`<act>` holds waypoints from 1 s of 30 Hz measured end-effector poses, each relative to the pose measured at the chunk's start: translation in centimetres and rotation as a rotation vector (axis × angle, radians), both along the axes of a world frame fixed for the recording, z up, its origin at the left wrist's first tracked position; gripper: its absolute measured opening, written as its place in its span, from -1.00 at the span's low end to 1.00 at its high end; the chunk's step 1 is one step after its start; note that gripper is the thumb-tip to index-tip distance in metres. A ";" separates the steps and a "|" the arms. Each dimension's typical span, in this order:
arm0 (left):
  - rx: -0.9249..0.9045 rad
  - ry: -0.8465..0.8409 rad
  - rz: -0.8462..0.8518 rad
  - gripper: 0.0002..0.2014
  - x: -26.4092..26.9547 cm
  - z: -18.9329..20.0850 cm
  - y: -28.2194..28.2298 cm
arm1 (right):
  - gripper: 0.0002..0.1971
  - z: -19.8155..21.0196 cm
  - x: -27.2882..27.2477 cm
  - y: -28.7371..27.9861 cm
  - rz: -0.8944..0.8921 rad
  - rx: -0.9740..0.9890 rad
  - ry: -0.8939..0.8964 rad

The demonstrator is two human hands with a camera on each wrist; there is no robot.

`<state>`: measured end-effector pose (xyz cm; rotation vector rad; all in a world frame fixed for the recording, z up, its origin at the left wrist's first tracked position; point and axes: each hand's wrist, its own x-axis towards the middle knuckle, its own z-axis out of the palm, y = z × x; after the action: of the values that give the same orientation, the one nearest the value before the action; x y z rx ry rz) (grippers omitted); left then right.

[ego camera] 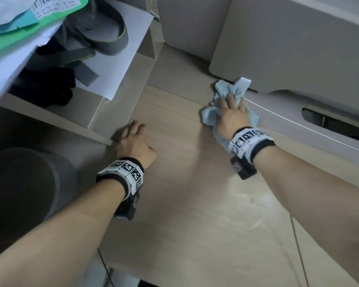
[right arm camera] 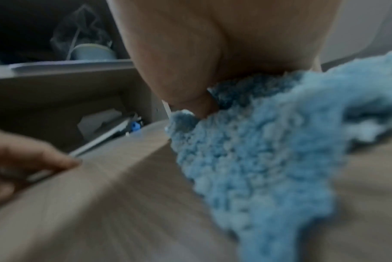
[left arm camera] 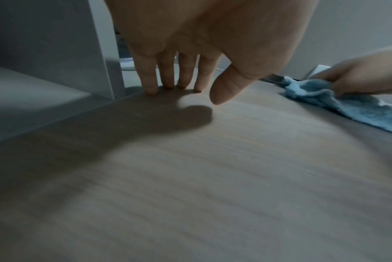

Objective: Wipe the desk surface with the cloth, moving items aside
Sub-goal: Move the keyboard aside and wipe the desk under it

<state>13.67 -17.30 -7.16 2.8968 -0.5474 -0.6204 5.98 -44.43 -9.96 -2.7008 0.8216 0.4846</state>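
Observation:
A fluffy light-blue cloth lies bunched on the pale wood desk at the back right, against the foot of a beige machine. My right hand lies on top of it, fingers bent over the cloth and the thumb dug into its pile. My left hand holds nothing. Its straight fingertips touch the desk at the base of the shelf unit, thumb lifted.
A beige shelf unit with papers and a grey strap borders the desk on the left. A large beige machine stands at the back right. A grey bin sits lower left. Thin cables hang near the front edge.

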 end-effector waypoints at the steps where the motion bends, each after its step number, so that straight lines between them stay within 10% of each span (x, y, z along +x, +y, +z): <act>1: 0.002 -0.003 -0.002 -0.32 0.0 0.0 0.0 | -0.18 0.3 1.1 1.3 0.000 0.004 0.008; 5: -0.010 -0.008 -0.009 -0.32 0.0 0.0 0.0 | -0.26 0.5 0.9 3.7 0.232 0.043 -0.063; 14: -0.051 0.015 -0.053 -0.34 0.4 0.4 1.1 | -0.26 0.5 -2.4 1.5 -0.054 -0.022 0.033; 24: -0.132 -0.060 0.182 -0.53 -6.0 -0.5 7.4 | -0.28 0.6 -0.2 10.1 0.821 0.038 0.026; 30: -0.024 -0.022 0.366 -0.50 -8.5 -0.1 12.6 | -0.26 1.7 8.4 12.0 0.497 -0.010 0.060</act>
<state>5.19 -4.68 -7.30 2.8737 -0.0197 -0.5226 14.35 -32.46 -8.23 -2.9033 0.1516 0.6654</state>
